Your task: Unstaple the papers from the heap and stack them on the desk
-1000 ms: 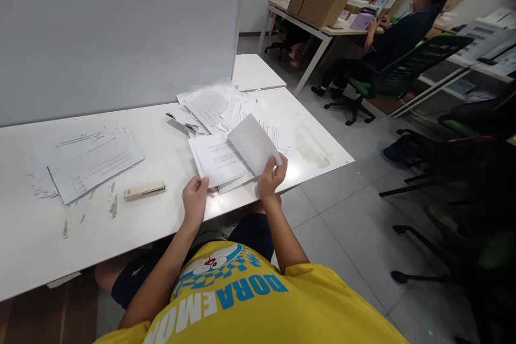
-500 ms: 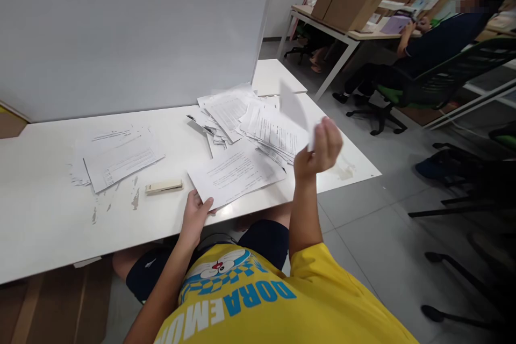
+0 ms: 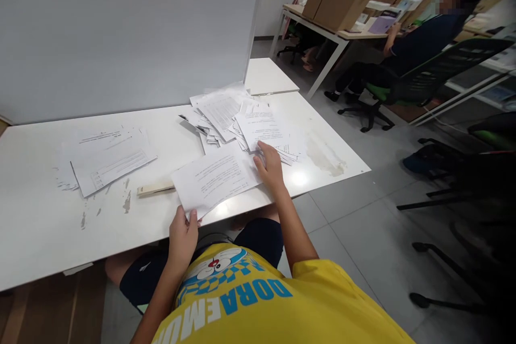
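Note:
My left hand [image 3: 183, 231] is closed on the near left corner of a printed sheet of paper [image 3: 213, 180], thumb on top. The sheet slants up to the right over the table's front edge. At its right end is my right hand [image 3: 270, 166], thumb and forefinger apart, fingertips by the near edge of another printed sheet [image 3: 260, 126]. That sheet lies on a messy pile of papers [image 3: 220, 110]. A cream stapler [image 3: 153, 189] sits left of the held sheet, its right end covered by it.
Further left on the white table [image 3: 36, 215] lies a second group of papers [image 3: 115, 158]. A grey partition [image 3: 129, 32] rises behind. Beyond, a person [image 3: 423, 37] sits on an office chair [image 3: 451, 72] beside a desk with cardboard boxes [image 3: 338, 5].
My right hand has come down and left from a raised position, where it held a sheet; a printed sheet now lies on the pile. The left-hand sheet has shifted left, over the stapler's end.

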Demonstrator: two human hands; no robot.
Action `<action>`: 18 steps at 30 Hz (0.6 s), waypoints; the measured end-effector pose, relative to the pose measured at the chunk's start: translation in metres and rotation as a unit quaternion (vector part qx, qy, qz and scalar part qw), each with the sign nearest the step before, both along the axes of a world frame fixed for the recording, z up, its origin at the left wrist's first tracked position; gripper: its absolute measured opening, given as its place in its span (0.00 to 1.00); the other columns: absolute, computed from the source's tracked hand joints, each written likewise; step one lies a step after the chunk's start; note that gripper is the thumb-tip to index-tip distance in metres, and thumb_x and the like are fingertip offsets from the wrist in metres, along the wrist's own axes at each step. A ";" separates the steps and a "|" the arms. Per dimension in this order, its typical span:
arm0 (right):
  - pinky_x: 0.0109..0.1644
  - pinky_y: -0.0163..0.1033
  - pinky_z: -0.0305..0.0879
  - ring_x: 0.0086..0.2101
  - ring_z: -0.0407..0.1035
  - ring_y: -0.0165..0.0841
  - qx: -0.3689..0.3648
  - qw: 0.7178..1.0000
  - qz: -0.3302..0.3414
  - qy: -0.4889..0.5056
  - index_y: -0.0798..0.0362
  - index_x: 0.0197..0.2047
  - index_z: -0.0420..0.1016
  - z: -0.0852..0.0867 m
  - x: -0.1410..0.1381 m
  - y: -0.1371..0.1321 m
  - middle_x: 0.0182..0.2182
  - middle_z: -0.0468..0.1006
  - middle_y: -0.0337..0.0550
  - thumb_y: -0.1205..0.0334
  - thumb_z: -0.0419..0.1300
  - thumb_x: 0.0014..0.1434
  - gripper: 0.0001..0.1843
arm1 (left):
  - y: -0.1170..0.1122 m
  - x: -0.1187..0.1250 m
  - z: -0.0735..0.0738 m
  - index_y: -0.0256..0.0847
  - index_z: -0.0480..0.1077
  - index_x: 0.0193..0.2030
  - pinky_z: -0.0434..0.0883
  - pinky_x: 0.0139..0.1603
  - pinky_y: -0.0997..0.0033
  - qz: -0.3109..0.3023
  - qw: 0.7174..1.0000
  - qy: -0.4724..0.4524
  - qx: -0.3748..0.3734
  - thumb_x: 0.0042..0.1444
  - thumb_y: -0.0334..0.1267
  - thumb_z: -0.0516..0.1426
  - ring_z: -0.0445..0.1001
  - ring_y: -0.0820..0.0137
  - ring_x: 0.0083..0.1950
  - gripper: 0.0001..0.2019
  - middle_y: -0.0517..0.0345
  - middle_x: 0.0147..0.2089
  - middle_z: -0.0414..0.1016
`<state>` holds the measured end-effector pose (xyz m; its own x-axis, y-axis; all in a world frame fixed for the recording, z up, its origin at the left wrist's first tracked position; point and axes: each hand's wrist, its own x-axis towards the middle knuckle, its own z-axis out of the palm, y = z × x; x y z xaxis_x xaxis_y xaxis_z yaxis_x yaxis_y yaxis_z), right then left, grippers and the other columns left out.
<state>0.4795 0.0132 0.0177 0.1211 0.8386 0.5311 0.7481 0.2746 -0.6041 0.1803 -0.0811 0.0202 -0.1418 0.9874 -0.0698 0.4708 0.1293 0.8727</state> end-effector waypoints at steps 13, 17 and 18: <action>0.57 0.49 0.66 0.47 0.68 0.39 -0.038 0.929 0.111 0.350 0.45 0.67 0.54 -0.011 -0.062 -0.051 0.48 0.69 0.47 0.50 0.62 0.59 0.37 | 0.002 -0.044 -0.021 0.43 0.69 0.49 0.72 0.60 0.59 -0.126 0.941 0.142 0.279 0.63 0.33 0.50 0.73 0.63 0.59 0.11 0.50 0.52 0.76; 0.50 0.47 0.65 0.41 0.65 0.37 -0.066 0.949 0.099 0.291 0.46 0.62 0.62 -0.002 -0.058 -0.048 0.46 0.69 0.45 0.55 0.62 0.58 0.30 | -0.003 -0.048 -0.025 0.44 0.67 0.53 0.69 0.63 0.55 -0.163 0.933 0.130 0.295 0.62 0.33 0.52 0.70 0.61 0.63 0.13 0.51 0.55 0.74; 0.50 0.47 0.64 0.41 0.64 0.38 -0.071 0.956 0.103 0.266 0.47 0.59 0.66 0.001 -0.058 -0.048 0.44 0.70 0.45 0.56 0.61 0.58 0.25 | -0.005 -0.048 -0.025 0.44 0.66 0.55 0.69 0.63 0.55 -0.165 0.935 0.128 0.285 0.61 0.34 0.53 0.70 0.60 0.63 0.15 0.50 0.56 0.74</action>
<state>0.4213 -0.0348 0.0190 0.1673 0.9330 0.3185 0.2633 0.2691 -0.9264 0.1323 -0.0858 -0.0048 0.2373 0.8467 0.4761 0.6060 -0.5121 0.6087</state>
